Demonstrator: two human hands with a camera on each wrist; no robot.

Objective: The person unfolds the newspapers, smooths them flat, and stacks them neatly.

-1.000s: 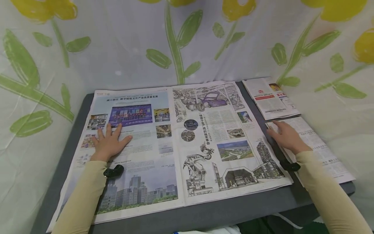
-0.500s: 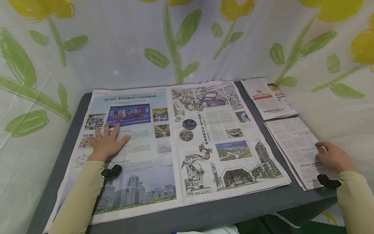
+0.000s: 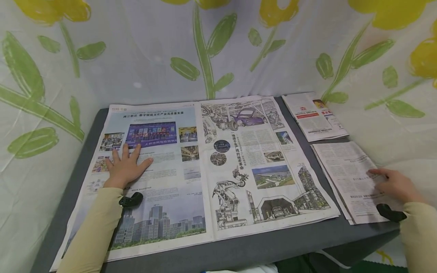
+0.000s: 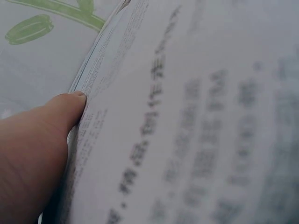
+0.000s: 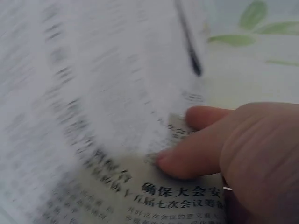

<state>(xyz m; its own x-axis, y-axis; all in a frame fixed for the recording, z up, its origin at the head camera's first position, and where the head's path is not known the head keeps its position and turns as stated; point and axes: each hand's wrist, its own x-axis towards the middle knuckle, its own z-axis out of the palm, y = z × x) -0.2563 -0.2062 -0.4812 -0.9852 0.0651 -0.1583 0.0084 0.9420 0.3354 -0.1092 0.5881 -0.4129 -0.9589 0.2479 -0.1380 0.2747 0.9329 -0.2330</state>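
Note:
A large newspaper point(image 3: 232, 204) lies spread wide on the dark grey table. My left hand point(image 3: 123, 167) rests on its left page with fingers spread; in the left wrist view the thumb point(image 4: 56, 114) lies along the paper. To the right sits a smaller folded newspaper point(image 3: 345, 170) of several layers. My right hand point(image 3: 399, 185) holds its right edge, index finger and thumb on the printed side. In the right wrist view the paper bends near the thumb point(image 5: 187, 161), and the other fingers are mostly hidden.
Another folded newspaper point(image 3: 315, 119) lies at the back right, just behind the one at my right hand. A dark table edge point(image 3: 246, 248) runs along the front. A flower-print cloth point(image 3: 143, 49) stands behind and beside the table.
My right hand has moved right, from the folded newspaper's left edge to its right edge. The folded newspaper has turned slightly. My left hand has stayed in place.

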